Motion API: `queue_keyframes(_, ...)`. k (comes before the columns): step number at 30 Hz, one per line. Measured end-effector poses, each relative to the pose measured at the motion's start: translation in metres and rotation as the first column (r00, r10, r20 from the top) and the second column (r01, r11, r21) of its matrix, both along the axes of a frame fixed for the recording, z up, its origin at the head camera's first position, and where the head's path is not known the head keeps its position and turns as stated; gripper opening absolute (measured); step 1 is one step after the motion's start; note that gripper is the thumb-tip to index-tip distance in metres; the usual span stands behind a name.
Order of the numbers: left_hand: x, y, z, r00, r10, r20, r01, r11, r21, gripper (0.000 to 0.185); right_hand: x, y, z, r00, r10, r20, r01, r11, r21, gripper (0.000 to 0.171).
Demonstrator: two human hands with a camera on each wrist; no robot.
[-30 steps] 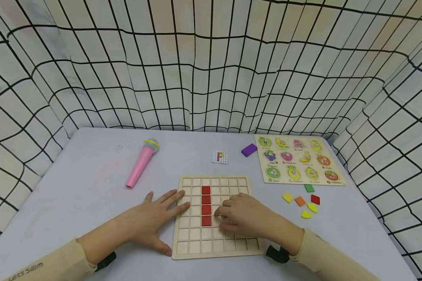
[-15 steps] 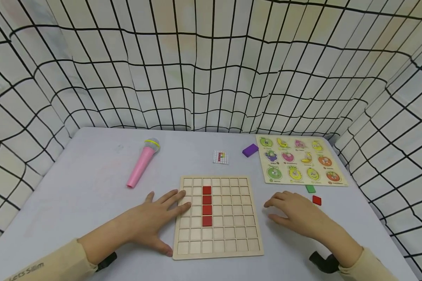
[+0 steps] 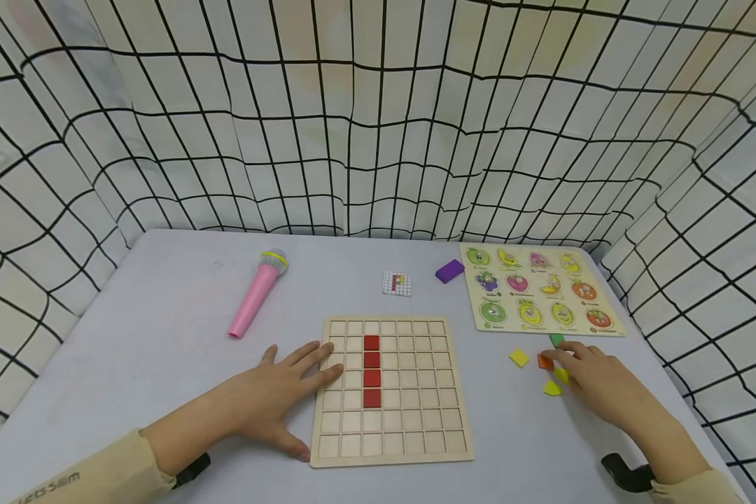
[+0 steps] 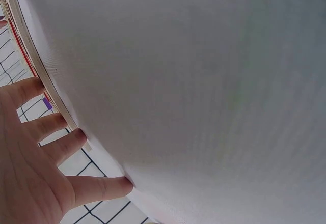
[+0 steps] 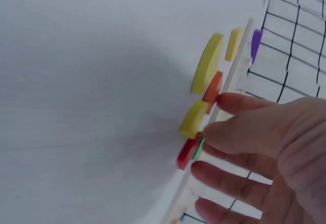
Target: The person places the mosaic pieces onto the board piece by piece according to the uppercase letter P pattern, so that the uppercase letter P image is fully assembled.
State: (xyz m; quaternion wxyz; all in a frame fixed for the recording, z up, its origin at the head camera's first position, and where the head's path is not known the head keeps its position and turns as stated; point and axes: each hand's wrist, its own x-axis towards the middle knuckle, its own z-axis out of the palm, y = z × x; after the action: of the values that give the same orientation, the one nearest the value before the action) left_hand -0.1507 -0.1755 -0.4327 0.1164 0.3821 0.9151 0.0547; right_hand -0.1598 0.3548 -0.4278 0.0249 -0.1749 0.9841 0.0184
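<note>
Where bare, the board (image 3: 392, 399) (gridded) looks pale.

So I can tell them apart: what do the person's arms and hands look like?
The left hand and right hand are ungloved. The left sleeve is beige with dark lettering; the right sleeve is plain beige where visible. A black piece shows by each cuff.

I see a pink microphone (image 3: 255, 297) over there on the bench (image 3: 164, 301), a purple block (image 3: 450, 271) just beside a fruit-picture board (image 3: 529, 273), black-gridded backdrop (image 3: 365, 105) behind.
</note>
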Motion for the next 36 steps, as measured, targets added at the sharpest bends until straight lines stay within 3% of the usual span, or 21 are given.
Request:
queue_keyframes(5, 0.000, 0.000, -0.001, 1.000, 0.001, -0.004, -0.001, 1.000, 0.000, 0.120, -0.003, 0.013, -0.003, 0.999, -0.038, 0.002, 0.038, 0.999, -0.021, 0.050)
queue_keyframes(14, 0.000, 0.000, -0.002, 1.000, 0.004, 0.001, -0.004, 1.000, -0.006, 0.121, -0.006, 0.022, -0.001, 0.991, -0.130, 0.035, 0.131, 0.991, -0.018, 0.029)
queue_keyframes(20, 0.000, 0.001, -0.002, 1.000, 0.016, 0.011, -0.016, 1.000, -0.025, 0.121, -0.005, 0.021, 0.006, 0.990, -0.143, -0.003, 0.143, 0.990, -0.013, 0.028)
queue_keyframes(29, 0.000, -0.002, -0.005, 1.000, 0.014, 0.001, -0.014, 1.000, -0.027, 0.121, -0.001, -0.019, 0.020, 0.986, 0.008, -0.165, -0.023, 0.996, -0.091, 0.029)
queue_keyframes(36, 0.000, -0.001, -0.005, 1.000, 0.012, 0.004, -0.012, 1.000, -0.026, 0.121, 0.006, -0.061, 0.025, 0.935, 0.195, -0.297, -0.231, 0.969, -0.088, 0.027)
